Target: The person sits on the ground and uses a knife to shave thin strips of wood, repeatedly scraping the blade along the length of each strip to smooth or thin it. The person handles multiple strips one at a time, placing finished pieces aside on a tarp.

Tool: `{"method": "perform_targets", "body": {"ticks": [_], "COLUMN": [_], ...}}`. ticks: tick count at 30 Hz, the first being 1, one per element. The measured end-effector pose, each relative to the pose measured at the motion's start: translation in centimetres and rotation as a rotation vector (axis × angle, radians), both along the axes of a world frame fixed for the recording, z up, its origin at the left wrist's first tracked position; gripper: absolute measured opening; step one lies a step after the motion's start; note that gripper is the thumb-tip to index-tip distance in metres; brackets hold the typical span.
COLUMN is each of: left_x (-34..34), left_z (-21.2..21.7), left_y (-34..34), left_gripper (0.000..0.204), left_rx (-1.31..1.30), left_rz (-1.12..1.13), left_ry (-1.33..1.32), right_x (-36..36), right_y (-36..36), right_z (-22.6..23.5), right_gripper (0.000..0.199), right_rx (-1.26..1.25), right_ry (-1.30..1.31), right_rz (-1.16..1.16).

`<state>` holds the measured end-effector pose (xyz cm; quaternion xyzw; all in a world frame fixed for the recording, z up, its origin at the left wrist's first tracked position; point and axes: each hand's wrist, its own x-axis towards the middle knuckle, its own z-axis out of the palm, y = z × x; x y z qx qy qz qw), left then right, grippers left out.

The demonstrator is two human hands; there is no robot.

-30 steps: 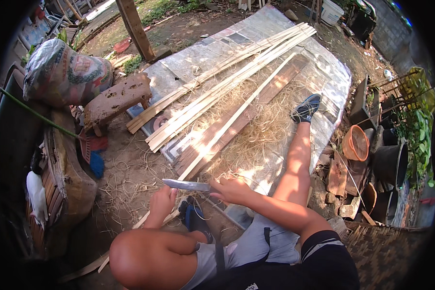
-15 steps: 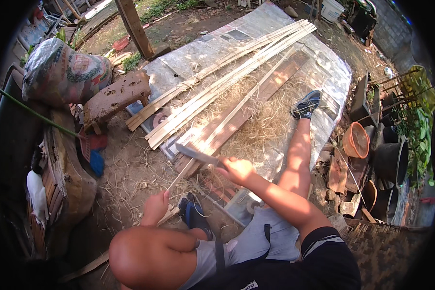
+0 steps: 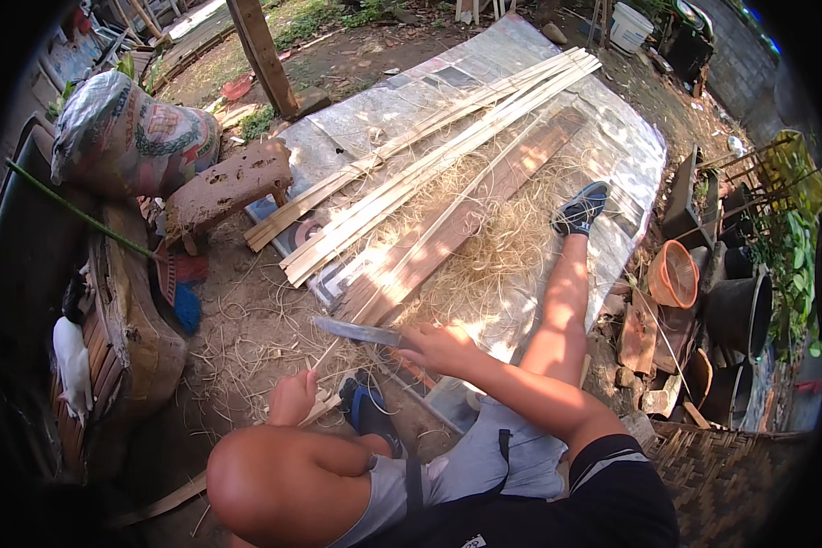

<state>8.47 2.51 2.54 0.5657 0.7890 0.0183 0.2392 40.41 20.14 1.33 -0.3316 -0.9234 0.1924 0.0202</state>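
Observation:
My left hand (image 3: 292,398) is closed round the near end of a thin pale bamboo strip (image 3: 326,353). From there the strip runs up and away to the right, over a long brown wooden plank (image 3: 511,187). In my right hand (image 3: 443,351) is a knife; its broad grey blade (image 3: 354,331) points left and lies across the strip, a little beyond my left fingers. The handle is mostly hidden by my grip. Curly shavings (image 3: 498,251) are heaped on and beside the plank.
Long bamboo strips (image 3: 429,164) lie bundled on a pale sheet (image 3: 626,137). My feet in dark shoes (image 3: 580,208) are either side. Left are a stuffed sack (image 3: 132,137), a worn wooden block (image 3: 228,187) and a white cat (image 3: 71,370); right, an orange basket (image 3: 673,274) and black buckets (image 3: 738,310).
My right hand has drawn the knife nearer and slightly left along the strip, towards my left hand. The left hand stays nearly in place, still gripping the strip.

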Motion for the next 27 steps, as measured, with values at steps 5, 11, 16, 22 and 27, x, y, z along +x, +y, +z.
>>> {"method": "perform_targets", "body": {"ticks": [5,11,16,22,27], "left_x": [-0.9,-4.2,-2.9,-9.1,-9.3], "left_z": [0.2,-0.7,3.6,-1.8,-5.1], "left_y": [-1.2,-6.6,-4.9,-9.1,-8.4], "left_gripper": [0.042,0.045,0.044,0.04,0.039], "left_rx": [-0.014,0.0,-0.196,-0.422,-0.098], "left_rz": [0.031,0.057,0.229,0.453,0.394], "left_ry": [-0.08,-0.121,-0.299,-0.989,-0.839], "right_x": [3.4,3.8,3.5,2.6,5.3], "right_y": [7.0,8.6,7.8,6.0,11.6], "right_z": [0.4,-0.7,-1.5,-2.4,-4.3], "right_gripper": [0.054,0.042,0.043,0.044,0.044], "right_rx": [0.029,0.166,0.017,0.01,0.058], "right_ry": [-0.044,0.057,0.035,0.086,0.106], "right_rz": [-0.367,-0.392,-0.383,-0.304,-0.711]}}
